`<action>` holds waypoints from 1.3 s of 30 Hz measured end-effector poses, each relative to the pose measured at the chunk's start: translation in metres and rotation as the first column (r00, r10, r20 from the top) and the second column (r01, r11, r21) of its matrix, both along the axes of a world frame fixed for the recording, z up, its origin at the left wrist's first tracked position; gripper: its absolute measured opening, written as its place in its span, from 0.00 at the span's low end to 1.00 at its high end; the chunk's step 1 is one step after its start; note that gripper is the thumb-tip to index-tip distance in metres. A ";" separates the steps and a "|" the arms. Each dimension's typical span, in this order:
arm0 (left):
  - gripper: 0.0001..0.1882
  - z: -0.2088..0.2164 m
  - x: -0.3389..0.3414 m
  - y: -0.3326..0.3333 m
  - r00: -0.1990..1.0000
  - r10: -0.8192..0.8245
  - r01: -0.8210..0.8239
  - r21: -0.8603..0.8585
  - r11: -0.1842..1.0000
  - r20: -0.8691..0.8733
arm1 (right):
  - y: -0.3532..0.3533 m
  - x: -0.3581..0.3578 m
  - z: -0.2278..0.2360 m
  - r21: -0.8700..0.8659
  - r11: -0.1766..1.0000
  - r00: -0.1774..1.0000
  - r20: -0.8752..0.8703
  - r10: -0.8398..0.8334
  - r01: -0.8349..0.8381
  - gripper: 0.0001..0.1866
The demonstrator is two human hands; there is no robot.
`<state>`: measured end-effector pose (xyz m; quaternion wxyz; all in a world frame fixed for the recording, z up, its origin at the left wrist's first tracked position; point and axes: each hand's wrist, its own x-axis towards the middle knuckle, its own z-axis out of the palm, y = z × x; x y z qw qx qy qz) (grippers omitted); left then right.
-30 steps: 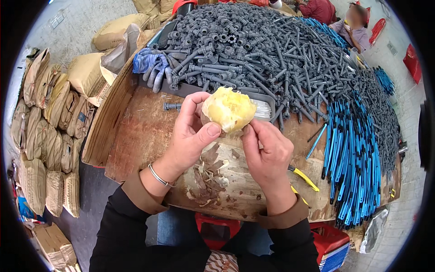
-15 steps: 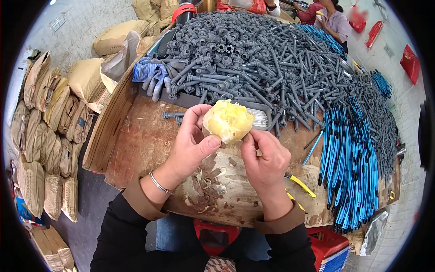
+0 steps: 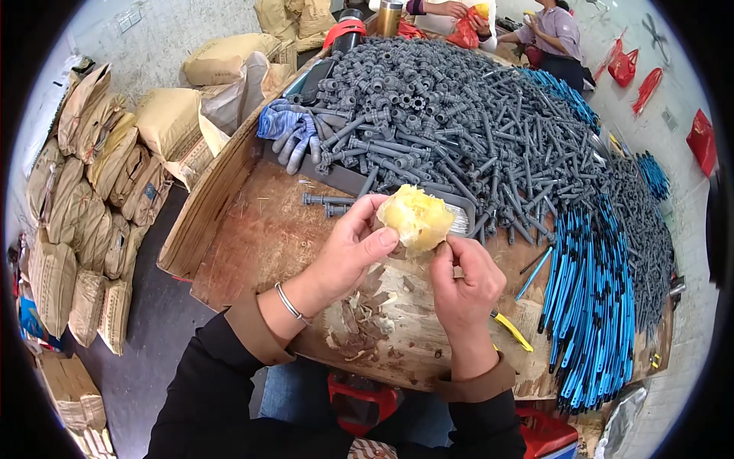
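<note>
A partly peeled yellow sweet potato [image 3: 417,217], its top uneven and broken, is in my left hand [image 3: 345,256]. The thumb presses its near side while the other fingers curl behind it. My right hand [image 3: 468,284] is closed in a pinch at the sweet potato's lower right edge; whatever lies between thumb and forefinger is hidden. Below both hands, brownish and pale peelings [image 3: 361,327] lie scattered over the worn wooden table [image 3: 252,245]. Beside my right wrist, a yellow-handled tool [image 3: 512,331] sticks out, partly covered by the forearm.
Grey plastic fittings [image 3: 459,115] form a large heap across the table. Blue-and-black strips [image 3: 589,306] pile up at right. Blue-grey gloves [image 3: 293,130] lie by the wooden side board [image 3: 218,195]. Brown sacks [image 3: 65,268] are stacked at left. Other people [image 3: 554,34] are at the far side.
The view has shifted, so the table sits lower and more of the far side shows. Both hands keep hold around the sweet potato, which is tilted slightly differently.
</note>
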<state>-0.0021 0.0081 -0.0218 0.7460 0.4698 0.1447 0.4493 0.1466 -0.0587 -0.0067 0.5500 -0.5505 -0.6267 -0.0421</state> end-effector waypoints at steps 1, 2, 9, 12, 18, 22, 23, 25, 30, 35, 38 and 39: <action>0.27 -0.001 0.001 0.000 0.999 -0.011 0.012 -0.032 0.999 0.037 | 0.000 0.001 0.000 0.015 1.000 1.000 0.011 -0.005 0.004 0.05; 0.25 -0.001 0.002 0.001 0.997 -0.021 0.026 -0.065 0.998 0.074 | -0.001 0.002 0.000 0.030 1.000 1.000 0.022 -0.010 0.009 0.05; 0.30 -0.003 0.008 0.003 0.990 -0.085 0.106 -0.209 0.972 0.109 | 0.001 0.000 -0.002 -0.021 0.999 0.992 -0.119 0.041 -0.044 0.05; 0.31 -0.001 0.010 0.001 0.987 -0.080 0.118 -0.299 0.947 0.138 | 0.000 0.000 -0.008 -0.089 0.992 0.964 -0.260 0.063 -0.089 0.04; 0.28 0.000 0.006 0.004 0.937 -0.121 0.238 -0.347 0.907 0.326 | 0.000 0.000 -0.011 -0.170 0.954 0.825 -0.553 0.116 -0.248 0.05; 0.28 0.004 -0.003 0.002 0.876 -0.126 0.317 -0.359 0.878 0.466 | -0.005 -0.005 0.006 -0.136 0.926 0.679 -0.719 0.152 -0.352 0.05; 0.28 0.006 -0.005 0.003 0.855 -0.127 0.339 -0.356 0.871 0.503 | -0.005 -0.007 0.006 -0.116 0.928 0.681 -0.712 0.170 -0.353 0.05; 0.28 0.017 0.002 -0.001 0.870 -0.082 0.316 -0.422 0.850 0.486 | -0.011 -0.003 0.002 -0.148 0.931 0.708 -0.692 0.144 -0.334 0.06; 0.30 0.009 -0.005 0.004 0.865 -0.095 0.343 -0.443 0.829 0.492 | -0.011 -0.001 0.000 -0.142 0.928 0.665 -0.735 0.134 -0.343 0.06; 0.31 0.009 -0.019 0.032 0.852 -0.028 0.290 -0.427 0.857 0.522 | -0.004 0.000 0.007 -0.066 0.966 0.628 -0.771 0.110 -0.249 0.03; 0.31 0.005 -0.018 0.038 0.872 -0.021 0.239 -0.388 0.890 0.489 | 0.002 0.003 0.001 0.067 0.953 0.954 0.086 0.289 -0.295 0.04; 0.31 0.005 -0.017 0.038 0.881 -0.029 0.222 -0.359 0.907 0.472 | 0.002 0.000 0.000 0.066 0.952 0.952 0.086 0.294 -0.300 0.04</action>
